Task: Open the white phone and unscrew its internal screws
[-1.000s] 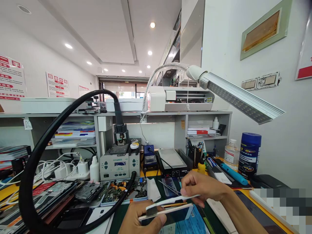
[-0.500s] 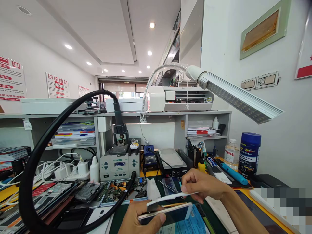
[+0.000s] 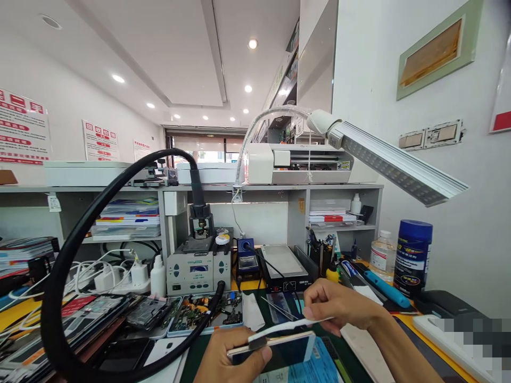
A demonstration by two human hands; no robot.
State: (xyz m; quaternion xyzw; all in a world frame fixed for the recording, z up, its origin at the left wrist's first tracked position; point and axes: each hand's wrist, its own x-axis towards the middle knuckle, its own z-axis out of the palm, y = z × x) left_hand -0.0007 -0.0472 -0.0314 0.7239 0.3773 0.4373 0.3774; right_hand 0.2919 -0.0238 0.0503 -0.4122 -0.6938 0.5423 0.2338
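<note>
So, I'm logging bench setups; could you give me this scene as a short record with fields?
Left hand: holds a phone by one end
Right hand: pinches a white tool, dark end by the phone
Below phone: blue sheet
Behind, left: grey control unit
Upper right: strip lamp
Right: blue-capped canister

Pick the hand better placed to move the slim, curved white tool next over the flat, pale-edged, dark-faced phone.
Right, I'd say: the right hand pinches the white tool by one end, while the left hand is occupied gripping the phone.
</note>
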